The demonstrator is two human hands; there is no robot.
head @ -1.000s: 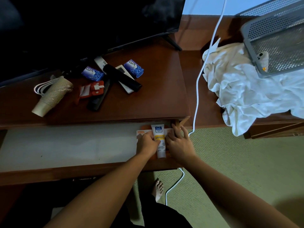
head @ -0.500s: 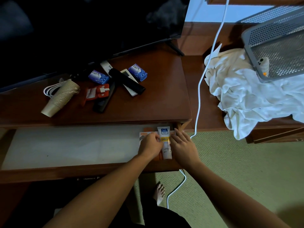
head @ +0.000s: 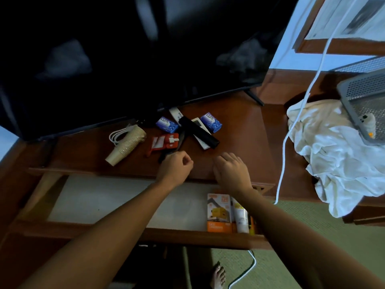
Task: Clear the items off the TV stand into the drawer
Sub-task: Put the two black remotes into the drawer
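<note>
While my left hand (head: 175, 168) curls loosely, empty, and my right hand (head: 230, 169) spreads its fingers, the black remote (head: 199, 132) looks light, rigid; I'd grip mid-body.

Two blue soap boxes (head: 210, 122), a red case (head: 164, 141), beige cups (head: 127, 146), an orange-and-white box (head: 219, 213), reddish-brown TV stand (head: 239, 126)

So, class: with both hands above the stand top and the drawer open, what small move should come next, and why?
Probably the left hand should close on the long black remote just beyond its fingers. Both hands look empty, the right hand hovers over bare wood, and the open wooden drawer has plenty of free space.
</note>
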